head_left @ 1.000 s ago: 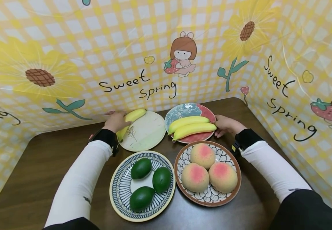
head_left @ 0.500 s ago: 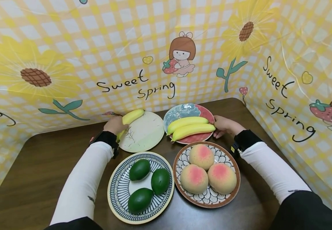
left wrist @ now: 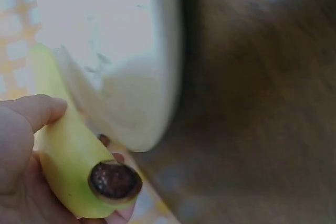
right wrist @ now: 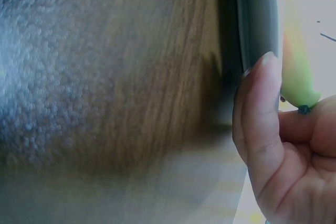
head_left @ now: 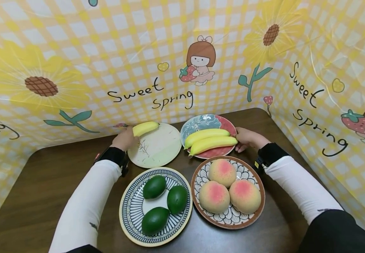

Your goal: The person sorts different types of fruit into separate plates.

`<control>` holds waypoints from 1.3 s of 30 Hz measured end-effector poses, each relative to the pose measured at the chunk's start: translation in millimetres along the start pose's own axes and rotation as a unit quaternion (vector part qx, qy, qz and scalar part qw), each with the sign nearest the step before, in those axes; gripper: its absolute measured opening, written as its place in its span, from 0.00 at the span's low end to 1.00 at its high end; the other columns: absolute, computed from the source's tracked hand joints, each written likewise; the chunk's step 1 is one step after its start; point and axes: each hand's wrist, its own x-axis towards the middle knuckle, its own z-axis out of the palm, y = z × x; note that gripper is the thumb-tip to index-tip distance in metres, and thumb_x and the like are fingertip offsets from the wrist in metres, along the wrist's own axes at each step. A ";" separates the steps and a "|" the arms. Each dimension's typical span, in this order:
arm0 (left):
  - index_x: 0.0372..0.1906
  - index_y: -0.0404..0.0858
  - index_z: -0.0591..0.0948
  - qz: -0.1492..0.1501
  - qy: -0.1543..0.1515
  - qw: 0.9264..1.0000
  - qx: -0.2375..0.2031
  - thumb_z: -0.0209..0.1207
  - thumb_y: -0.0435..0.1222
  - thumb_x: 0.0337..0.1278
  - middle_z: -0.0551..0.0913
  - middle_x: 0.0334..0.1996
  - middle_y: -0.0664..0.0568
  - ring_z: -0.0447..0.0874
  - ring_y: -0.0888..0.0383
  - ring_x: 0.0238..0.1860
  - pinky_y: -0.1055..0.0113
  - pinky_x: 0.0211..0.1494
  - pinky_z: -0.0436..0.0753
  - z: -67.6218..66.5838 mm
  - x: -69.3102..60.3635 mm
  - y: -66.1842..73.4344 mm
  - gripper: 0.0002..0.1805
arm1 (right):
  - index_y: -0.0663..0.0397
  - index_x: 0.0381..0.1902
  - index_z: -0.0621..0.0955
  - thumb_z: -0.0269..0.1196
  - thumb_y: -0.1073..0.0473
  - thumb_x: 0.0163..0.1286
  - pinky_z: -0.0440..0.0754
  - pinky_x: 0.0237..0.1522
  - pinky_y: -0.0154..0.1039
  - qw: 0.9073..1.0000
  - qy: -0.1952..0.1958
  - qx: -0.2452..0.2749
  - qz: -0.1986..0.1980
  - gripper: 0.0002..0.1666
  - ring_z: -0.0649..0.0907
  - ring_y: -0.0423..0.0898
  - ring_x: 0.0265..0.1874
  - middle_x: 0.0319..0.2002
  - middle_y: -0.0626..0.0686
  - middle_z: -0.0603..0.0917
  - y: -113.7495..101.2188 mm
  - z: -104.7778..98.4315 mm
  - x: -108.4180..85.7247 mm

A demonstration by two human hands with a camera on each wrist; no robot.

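My left hand (head_left: 125, 138) grips a yellow banana (head_left: 146, 128) over the left rim of a pale plate (head_left: 160, 151). In the left wrist view, the thumb lies across the banana (left wrist: 71, 145) and its dark end faces the camera. At the back right, my right hand (head_left: 248, 138) holds the right rim of a blue-and-red plate (head_left: 203, 121). Two bananas, a rear one (head_left: 207, 135) and a front one (head_left: 214, 144), lie side by side on that plate. In the right wrist view, the fingers (right wrist: 262, 108) run along the outside of the plate's edge, close to a banana tip (right wrist: 302, 90).
Nearer the front, a blue-patterned plate (head_left: 123, 207) carries three dark green fruits (head_left: 155, 220). To its right, a brown-rimmed plate (head_left: 262, 211) bears three peaches (head_left: 214, 196). A checked cloth (head_left: 122, 52) rises behind and beside the brown table (head_left: 59, 168).
My left hand has shifted slightly left with the banana, whose far end has swung toward a more level slant. The right hand stays at the blue-and-red plate.
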 end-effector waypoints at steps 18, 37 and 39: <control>0.76 0.27 0.59 0.126 0.002 0.992 -0.031 0.52 0.36 0.76 0.72 0.65 0.30 0.71 0.38 0.65 0.44 0.72 0.72 -20.7 9.2 108.0 0.32 | 0.69 0.78 0.47 0.35 0.62 0.86 0.85 0.26 0.31 1.000 -0.007 0.000 0.002 0.30 0.80 0.39 0.21 0.31 0.55 0.75 -0.5 -0.6 0.3; 0.80 0.34 0.57 0.155 -0.031 0.986 -0.059 0.52 0.43 0.78 0.62 0.77 0.34 0.61 0.40 0.77 0.50 0.78 0.67 34.6 51.7 191.8 0.35 | 0.67 0.80 0.46 0.37 0.61 0.86 0.85 0.25 0.31 1.000 0.009 0.007 0.003 0.31 0.80 0.39 0.20 0.32 0.55 0.76 2.5 -3.1 2.6; 0.80 0.34 0.56 0.162 -0.042 0.985 -0.047 0.52 0.44 0.79 0.61 0.78 0.36 0.58 0.41 0.80 0.51 0.80 0.65 39.6 54.0 195.7 0.35 | 0.68 0.79 0.47 0.37 0.61 0.86 0.85 0.25 0.31 1.000 0.007 0.005 0.000 0.31 0.80 0.39 0.20 0.31 0.55 0.76 2.6 -2.3 2.8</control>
